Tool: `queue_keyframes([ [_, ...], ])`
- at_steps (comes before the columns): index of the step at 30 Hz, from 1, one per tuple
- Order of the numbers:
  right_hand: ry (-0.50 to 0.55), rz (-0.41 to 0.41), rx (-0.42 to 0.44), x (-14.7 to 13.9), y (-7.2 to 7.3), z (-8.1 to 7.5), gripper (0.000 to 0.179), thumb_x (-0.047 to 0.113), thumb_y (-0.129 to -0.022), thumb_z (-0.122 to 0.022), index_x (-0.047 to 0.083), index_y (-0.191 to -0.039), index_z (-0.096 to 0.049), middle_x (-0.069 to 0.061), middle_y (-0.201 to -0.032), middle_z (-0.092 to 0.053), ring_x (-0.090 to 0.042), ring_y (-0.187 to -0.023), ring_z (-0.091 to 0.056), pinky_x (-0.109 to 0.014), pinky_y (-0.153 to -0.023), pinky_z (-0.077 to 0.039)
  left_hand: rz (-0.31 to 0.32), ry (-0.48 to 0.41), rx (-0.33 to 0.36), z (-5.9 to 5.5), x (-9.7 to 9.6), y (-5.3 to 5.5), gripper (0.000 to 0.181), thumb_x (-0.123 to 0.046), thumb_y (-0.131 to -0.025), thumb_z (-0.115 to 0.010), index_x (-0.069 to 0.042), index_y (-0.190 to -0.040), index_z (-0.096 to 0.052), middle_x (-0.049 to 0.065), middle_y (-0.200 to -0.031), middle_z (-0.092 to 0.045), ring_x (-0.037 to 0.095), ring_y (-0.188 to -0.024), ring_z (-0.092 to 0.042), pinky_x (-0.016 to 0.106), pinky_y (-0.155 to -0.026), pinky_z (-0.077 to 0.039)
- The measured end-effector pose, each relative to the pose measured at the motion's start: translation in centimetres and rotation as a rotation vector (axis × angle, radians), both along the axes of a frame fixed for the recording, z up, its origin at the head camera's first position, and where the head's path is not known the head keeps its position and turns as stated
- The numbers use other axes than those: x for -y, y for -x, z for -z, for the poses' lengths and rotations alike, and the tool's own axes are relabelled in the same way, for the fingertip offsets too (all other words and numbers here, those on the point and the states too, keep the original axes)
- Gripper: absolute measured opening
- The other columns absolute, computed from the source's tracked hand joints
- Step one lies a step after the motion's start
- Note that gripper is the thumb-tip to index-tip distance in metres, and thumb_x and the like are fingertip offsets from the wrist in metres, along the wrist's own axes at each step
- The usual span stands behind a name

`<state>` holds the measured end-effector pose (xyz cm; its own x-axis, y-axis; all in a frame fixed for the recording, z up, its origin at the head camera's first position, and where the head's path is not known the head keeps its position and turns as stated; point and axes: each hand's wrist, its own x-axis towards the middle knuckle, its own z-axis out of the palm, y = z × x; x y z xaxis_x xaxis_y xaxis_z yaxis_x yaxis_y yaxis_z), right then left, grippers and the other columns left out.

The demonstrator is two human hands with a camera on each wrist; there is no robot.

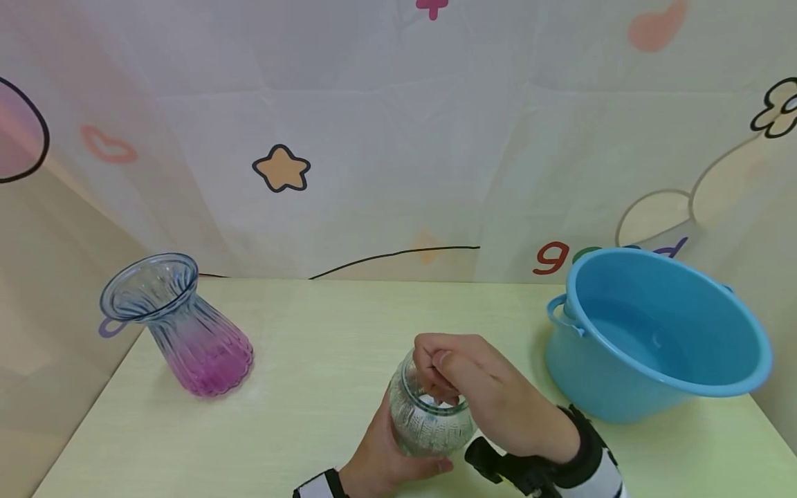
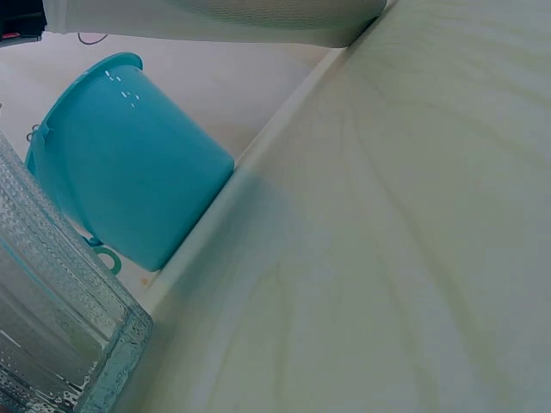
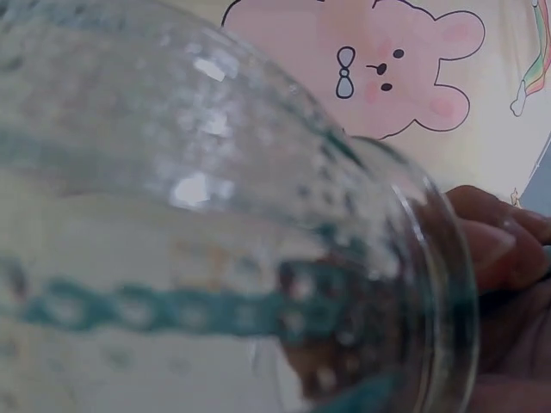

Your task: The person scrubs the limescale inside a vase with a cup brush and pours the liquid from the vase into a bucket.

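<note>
Some work inside the round clear-glass jar (image 1: 432, 430), lower centre of the frame, seems unfinished: the left hand (image 1: 387, 451) wraps its fingers around it, the right hand (image 1: 488, 391) dips curled fingers inside, any pinch hidden.

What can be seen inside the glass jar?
Inside the glass jar, fingertips of the right hand and a whitish patch show. The hand and textured glass cover the rest; whether the hand holds anything there is hidden.

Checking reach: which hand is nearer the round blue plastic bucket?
Right. The right hand is left of the bucket; the left hand gripping the clear glass jar is farther left.
</note>
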<state>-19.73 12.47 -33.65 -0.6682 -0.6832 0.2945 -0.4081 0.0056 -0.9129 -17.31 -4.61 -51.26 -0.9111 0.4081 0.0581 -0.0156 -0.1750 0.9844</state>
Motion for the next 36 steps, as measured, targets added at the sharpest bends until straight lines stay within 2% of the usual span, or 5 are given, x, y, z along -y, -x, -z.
queue_keyframes([
  [9, 0.085, 0.001, -0.007, -0.4, 0.4, 0.4, 0.027, 0.002, -0.093, -0.022, 0.008, -0.074, -0.040, -0.008, -0.066, -0.037, -0.022, -0.058, -0.039, -0.034, -0.052, -0.037, -0.007, 0.026, 0.009, 0.1, 0.0, 0.0, 0.103, -0.007, -0.075, -0.088, -0.031, -0.155, -0.029, 0.006, -0.148, -0.051, 0.023, -0.131, -0.053, 0.030, -0.108, -0.047],
  [18, 0.224, -0.025, 0.129, -0.9, 0.4, 0.1, 0.020, 0.003, -0.087, -0.024, 0.008, -0.071, -0.034, -0.008, -0.065, -0.032, -0.027, -0.057, -0.035, -0.040, -0.053, -0.034, 0.001, 0.010, 0.072, -0.1, 0.0, 0.0, 0.104, -0.012, -0.075, -0.090, -0.034, -0.156, -0.028, 0.004, -0.151, -0.048, 0.025, -0.134, -0.050, 0.032, -0.109, -0.047],
  [25, 0.384, -0.121, 0.050, -1.6, 0.7, 0.4, 0.033, 0.002, -0.096, -0.011, 0.011, -0.074, -0.034, -0.003, -0.065, -0.028, -0.022, -0.056, -0.030, -0.039, -0.052, -0.031, 0.009, -0.009, 0.081, 0.0, 0.1, 0.0, 0.100, -0.010, -0.077, -0.090, -0.030, -0.154, -0.029, 0.006, -0.151, -0.049, 0.025, -0.134, -0.051, 0.032, -0.110, -0.047],
  [32, 0.533, -0.194, -0.023, -2.4, 0.8, 0.9, 0.036, -0.003, -0.089, -0.001, 0.008, -0.074, -0.032, -0.005, -0.067, -0.029, -0.020, -0.059, -0.033, -0.038, -0.053, -0.030, 0.021, -0.017, 0.112, -0.2, 0.2, 0.0, 0.101, -0.009, -0.077, -0.089, -0.034, -0.155, -0.029, 0.004, -0.151, -0.052, 0.026, -0.135, -0.051, 0.036, -0.112, -0.045],
  [36, 0.630, -0.225, -0.039, -3.0, 0.5, 0.5, 0.030, 0.002, -0.092, -0.005, 0.007, -0.074, -0.029, -0.005, -0.068, -0.028, -0.018, -0.062, -0.032, -0.038, -0.057, -0.027, 0.040, -0.040, 0.086, -0.2, 0.1, 0.1, 0.102, -0.006, -0.077, -0.089, -0.033, -0.156, -0.029, 0.005, -0.151, -0.051, 0.027, -0.137, -0.051, 0.040, -0.114, -0.044],
])
